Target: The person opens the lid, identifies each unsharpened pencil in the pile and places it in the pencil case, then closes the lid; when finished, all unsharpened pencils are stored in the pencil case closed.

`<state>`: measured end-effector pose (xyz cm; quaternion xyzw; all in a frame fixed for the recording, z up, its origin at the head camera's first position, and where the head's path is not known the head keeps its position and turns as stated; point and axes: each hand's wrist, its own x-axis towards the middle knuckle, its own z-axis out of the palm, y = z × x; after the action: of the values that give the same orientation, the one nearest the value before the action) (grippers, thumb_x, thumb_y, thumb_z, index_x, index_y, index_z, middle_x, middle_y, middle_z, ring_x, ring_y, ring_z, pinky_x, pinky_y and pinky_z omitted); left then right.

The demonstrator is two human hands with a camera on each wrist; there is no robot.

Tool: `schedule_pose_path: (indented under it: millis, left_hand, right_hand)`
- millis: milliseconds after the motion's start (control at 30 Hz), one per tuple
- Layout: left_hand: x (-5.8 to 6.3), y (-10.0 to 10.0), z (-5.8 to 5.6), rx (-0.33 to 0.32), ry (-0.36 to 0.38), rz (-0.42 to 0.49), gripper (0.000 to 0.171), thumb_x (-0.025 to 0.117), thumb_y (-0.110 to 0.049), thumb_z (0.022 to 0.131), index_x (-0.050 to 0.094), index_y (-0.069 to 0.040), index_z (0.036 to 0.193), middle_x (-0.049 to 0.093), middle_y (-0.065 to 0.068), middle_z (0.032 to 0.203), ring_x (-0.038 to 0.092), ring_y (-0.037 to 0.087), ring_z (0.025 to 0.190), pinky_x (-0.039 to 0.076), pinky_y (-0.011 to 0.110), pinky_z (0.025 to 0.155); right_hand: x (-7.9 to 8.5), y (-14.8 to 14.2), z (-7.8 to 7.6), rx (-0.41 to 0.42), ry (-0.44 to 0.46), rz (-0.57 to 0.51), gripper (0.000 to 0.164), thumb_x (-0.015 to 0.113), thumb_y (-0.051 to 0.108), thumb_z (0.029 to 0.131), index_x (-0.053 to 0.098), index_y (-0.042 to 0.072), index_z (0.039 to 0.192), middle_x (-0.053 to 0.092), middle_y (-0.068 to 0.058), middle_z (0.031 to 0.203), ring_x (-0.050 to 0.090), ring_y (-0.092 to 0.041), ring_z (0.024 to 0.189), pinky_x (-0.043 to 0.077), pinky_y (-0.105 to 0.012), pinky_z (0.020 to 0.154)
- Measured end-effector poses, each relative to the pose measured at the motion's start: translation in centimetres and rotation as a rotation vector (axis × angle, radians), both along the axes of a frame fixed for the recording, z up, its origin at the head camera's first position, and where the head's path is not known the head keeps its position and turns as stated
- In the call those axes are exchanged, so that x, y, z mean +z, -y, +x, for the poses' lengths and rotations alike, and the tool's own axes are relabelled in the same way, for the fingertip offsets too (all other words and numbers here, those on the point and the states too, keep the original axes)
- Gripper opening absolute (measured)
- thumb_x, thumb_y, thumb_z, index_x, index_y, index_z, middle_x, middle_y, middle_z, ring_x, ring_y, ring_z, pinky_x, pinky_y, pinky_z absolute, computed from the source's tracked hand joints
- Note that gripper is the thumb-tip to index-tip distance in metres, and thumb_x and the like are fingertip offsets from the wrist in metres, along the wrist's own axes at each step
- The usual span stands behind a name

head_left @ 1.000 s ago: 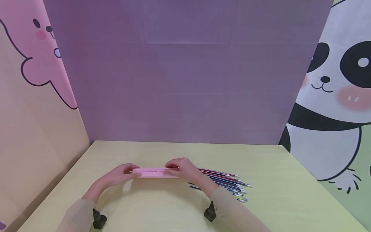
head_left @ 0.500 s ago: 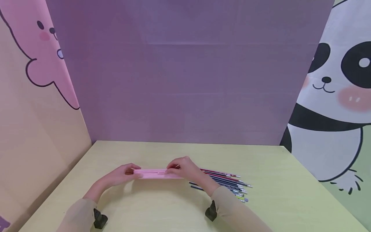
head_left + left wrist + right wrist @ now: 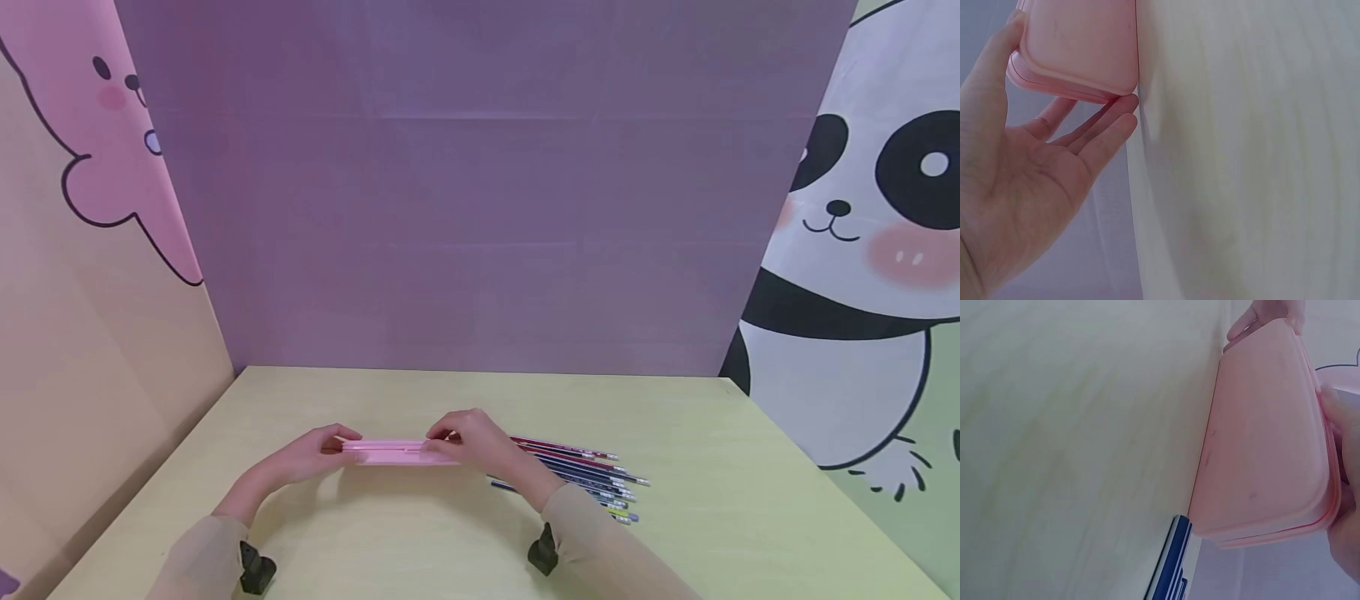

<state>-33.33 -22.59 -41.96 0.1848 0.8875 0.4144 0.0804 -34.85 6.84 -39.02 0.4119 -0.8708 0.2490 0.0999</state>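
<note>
A pink pencil case point(image 3: 393, 457) lies lengthwise from left to right near the middle of the table, its long seam facing me. Its left end is held by my left hand point(image 3: 307, 454). In the left wrist view, the left thumb point(image 3: 1015, 28) lies along the edge of the case, and the other fingers reach around its end. With thumb and fingers my right hand point(image 3: 476, 437) grips the case toward its right end, hiding that part in the head view. The right wrist view shows the case's smooth face and rounded corners. What it contains is hidden.
A loose bundle of pencils point(image 3: 585, 472) lies right of the case, partly behind my right forearm; most are dark, some red. A pencil end point(image 3: 1172, 556) is close to the case's corner. Behind the pale table point(image 3: 390, 542) stands a purple backdrop point(image 3: 480, 208).
</note>
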Motion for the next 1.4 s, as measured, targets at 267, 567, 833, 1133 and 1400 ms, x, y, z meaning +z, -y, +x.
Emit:
schedule_pose_path:
  millis: [267,567,833,1133,1400]
  left_hand:
    - [-0.4,0.0,0.0,-0.015,0.019,0.03,0.05,0.062,-0.037,0.089,0.053,-0.002,0.124,0.063,0.014,0.114,0.059,0.024,0.105,0.05,0.042,0.088]
    - [-0.5,0.0,0.0,-0.005,0.001,0.014,0.052,0.064,-0.037,0.087,0.053,-0.002,0.124,0.063,0.012,0.113,0.059,0.023,0.104,0.049,0.04,0.088]
    - [-0.6,-0.2,0.2,0.028,0.032,0.021,0.058,0.068,-0.038,0.084,0.05,-0.005,0.127,0.06,0.014,0.119,0.058,0.028,0.11,0.048,0.045,0.093]
    - [-0.8,-0.4,0.5,0.054,0.067,0.043,0.072,0.073,-0.039,0.08,0.039,-0.001,0.132,0.057,0.016,0.124,0.056,0.03,0.113,0.049,0.045,0.094]
    - [-1.0,-0.4,0.6,0.025,0.056,0.05,0.086,0.074,-0.033,0.079,0.027,0.003,0.142,0.056,0.017,0.124,0.055,0.029,0.113,0.046,0.046,0.098]
  right_hand:
    - [-0.1,0.2,0.3,0.021,-0.114,0.084,0.028,0.073,0.032,0.081,0.073,0.009,0.096,0.071,0.001,0.089,0.06,-0.007,0.076,0.049,-0.013,0.069]
    - [-0.3,0.6,0.3,0.051,-0.294,0.131,0.024,0.071,0.031,0.083,0.073,0.009,0.093,0.071,0.002,0.087,0.065,-0.008,0.077,0.052,-0.014,0.074]
    - [-0.8,0.2,-0.3,0.051,-0.141,-0.006,0.025,0.073,0.028,0.08,0.071,0.009,0.096,0.069,0.001,0.09,0.063,-0.008,0.081,0.052,-0.014,0.077]
    - [-0.6,-0.6,-1.3,0.12,-0.223,-0.232,0.012,0.075,0.008,0.079,0.07,0.008,0.089,0.061,-0.002,0.09,0.062,-0.012,0.087,0.054,-0.02,0.079]
    - [-0.5,-1.7,-1.8,0.038,-0.465,-0.234,0.01,0.078,0.003,0.073,0.073,0.009,0.08,0.05,0.0,0.078,0.045,-0.012,0.078,0.046,-0.016,0.064]
